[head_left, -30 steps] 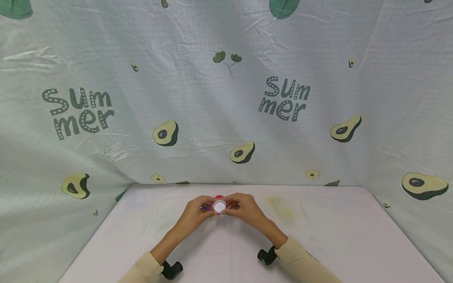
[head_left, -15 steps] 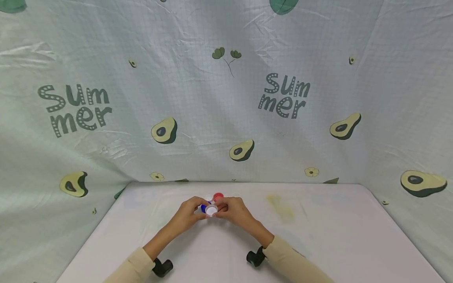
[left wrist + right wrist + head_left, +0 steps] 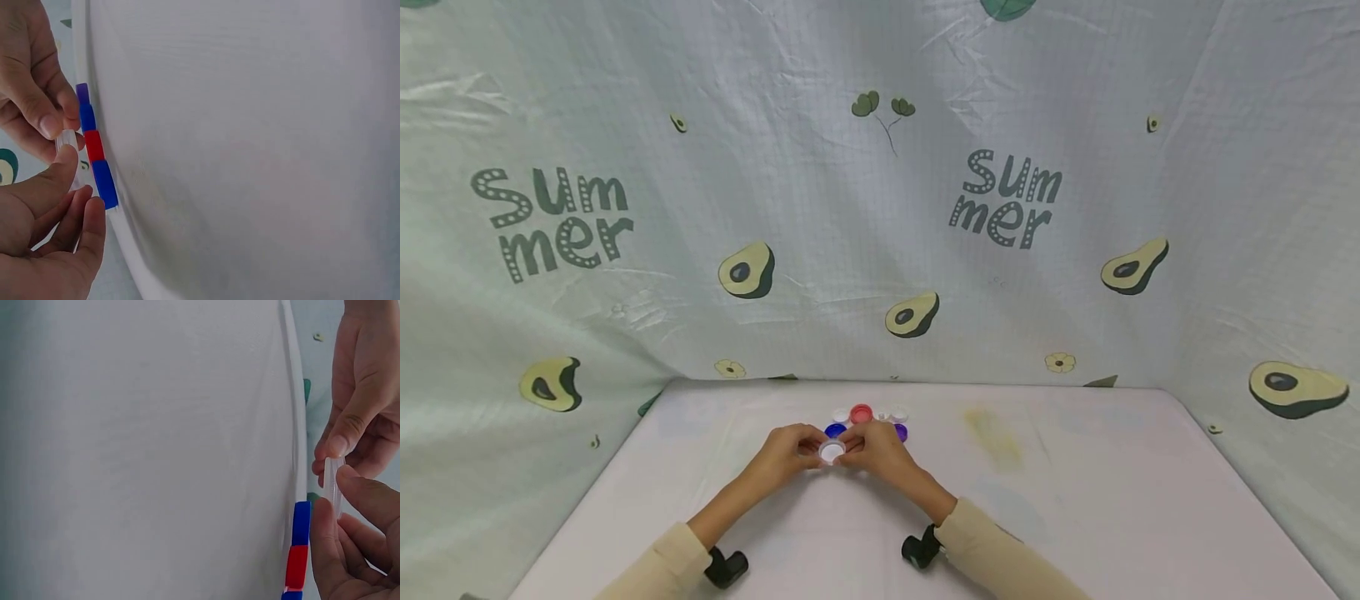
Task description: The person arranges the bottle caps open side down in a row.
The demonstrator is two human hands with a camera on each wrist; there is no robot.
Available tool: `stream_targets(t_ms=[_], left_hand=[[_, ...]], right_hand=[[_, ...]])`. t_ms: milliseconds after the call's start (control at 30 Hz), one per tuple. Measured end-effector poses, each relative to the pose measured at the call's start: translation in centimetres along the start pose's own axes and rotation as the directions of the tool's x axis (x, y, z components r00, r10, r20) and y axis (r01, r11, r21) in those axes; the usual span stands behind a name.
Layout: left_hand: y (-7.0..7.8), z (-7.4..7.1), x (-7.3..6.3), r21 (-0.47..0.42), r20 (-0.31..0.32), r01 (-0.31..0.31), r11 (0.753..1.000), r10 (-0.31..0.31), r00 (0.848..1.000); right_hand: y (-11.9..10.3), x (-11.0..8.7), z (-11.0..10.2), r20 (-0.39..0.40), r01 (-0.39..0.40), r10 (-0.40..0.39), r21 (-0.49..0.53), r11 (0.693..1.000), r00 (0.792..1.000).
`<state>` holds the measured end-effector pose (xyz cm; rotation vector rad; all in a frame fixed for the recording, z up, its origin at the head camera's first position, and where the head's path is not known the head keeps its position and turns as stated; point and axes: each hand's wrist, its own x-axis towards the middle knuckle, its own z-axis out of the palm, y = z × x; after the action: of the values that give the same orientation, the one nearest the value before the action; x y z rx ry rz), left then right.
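Both hands hold a small round cap of white, translucent plastic (image 3: 831, 452) between them, in front of several coloured caps. My left hand (image 3: 786, 452) pinches its left side with thumb and fingers. From the other side, my right hand (image 3: 877, 450) pinches the rim. In the left wrist view the cap (image 3: 67, 140) stands edge-on, the thumb across it; the right wrist view also shows its thin rim (image 3: 333, 481). Just behind the hands lie a red cap (image 3: 861, 413), a blue cap (image 3: 835, 430) and a purple cap (image 3: 901, 432), partly covered by the right hand.
Pale, clear caps (image 3: 898, 414) lie beside the red one. A white cloth covers the table (image 3: 1075, 500), with a yellowish stain (image 3: 995, 437) to the right. Behind it hangs a curtain (image 3: 820, 192) printed with avocados. Black wrist cameras (image 3: 727, 568) sit at both sleeves.
Both hands have moved left and a little nearer to me, still holding the white cap. The blue, red, purple and pale caps behind them have come into view.
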<state>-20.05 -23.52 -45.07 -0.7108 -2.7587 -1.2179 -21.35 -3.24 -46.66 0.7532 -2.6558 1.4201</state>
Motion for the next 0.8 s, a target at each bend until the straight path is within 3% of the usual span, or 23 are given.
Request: stream_targets(t_ms=[200, 500, 800], left_hand=[[-0.7, -0.4, 0.4, -0.004, 0.013, -0.03, 1.0, 0.031, 0.999], [-0.8, -0.1, 0.6, 0.0, 0.036, 0.007, 1.0, -0.007, 0.999], [-1.0, -0.2, 0.9, 0.0, 0.043, 0.002, 1.0, -0.002, 0.999]], right_hand=[[0.1, 0.7, 0.4, -0.002, 0.016, -0.016, 0.007, 1.0, 1.0], [0.5, 0.8, 0.9, 0.005, -0.077, 0.077, 0.032, 0.996, 0.997], [1.0, 1.0, 0.8, 0.002, -0.075, 0.075, 0.039, 0.996, 0.997]])
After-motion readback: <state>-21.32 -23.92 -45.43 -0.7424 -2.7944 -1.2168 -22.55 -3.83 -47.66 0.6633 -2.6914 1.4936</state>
